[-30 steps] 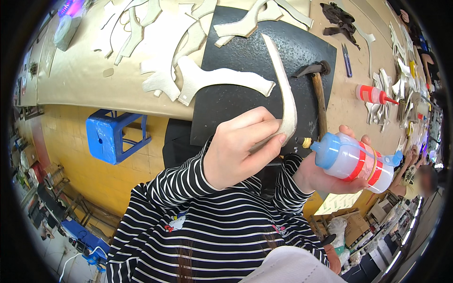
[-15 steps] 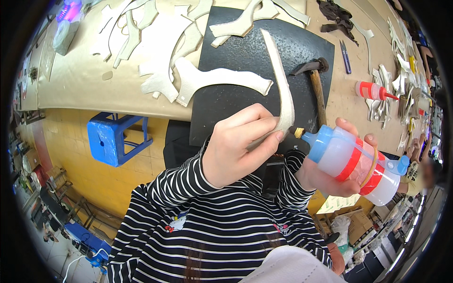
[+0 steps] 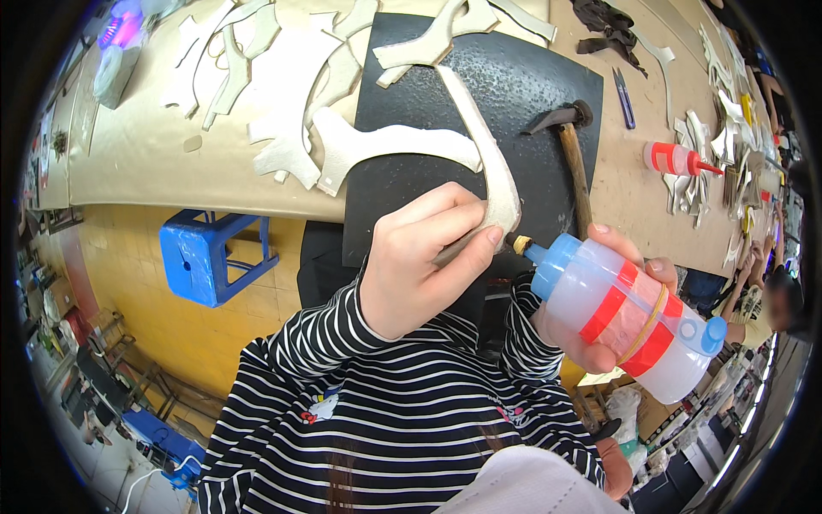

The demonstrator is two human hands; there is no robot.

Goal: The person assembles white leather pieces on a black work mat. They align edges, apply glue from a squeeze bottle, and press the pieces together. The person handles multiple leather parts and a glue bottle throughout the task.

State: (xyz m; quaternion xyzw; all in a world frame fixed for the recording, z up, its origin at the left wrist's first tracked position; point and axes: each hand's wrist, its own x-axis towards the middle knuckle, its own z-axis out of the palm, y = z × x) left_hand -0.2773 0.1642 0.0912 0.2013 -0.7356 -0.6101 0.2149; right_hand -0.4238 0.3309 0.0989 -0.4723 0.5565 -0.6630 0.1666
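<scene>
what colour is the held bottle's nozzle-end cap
The cap is light blue, showing in the head view.

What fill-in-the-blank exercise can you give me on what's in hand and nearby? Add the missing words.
The curved white piece is in the ____ hand.
The right hand grips a squeeze bottle with a ____ cap.
The hammer lies on a ____ mat.

Missing words: left; blue; black.

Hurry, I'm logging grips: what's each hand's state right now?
Left hand: closed, pinching a curved white piece.
Right hand: closed around a blue-capped squeeze bottle.
</scene>
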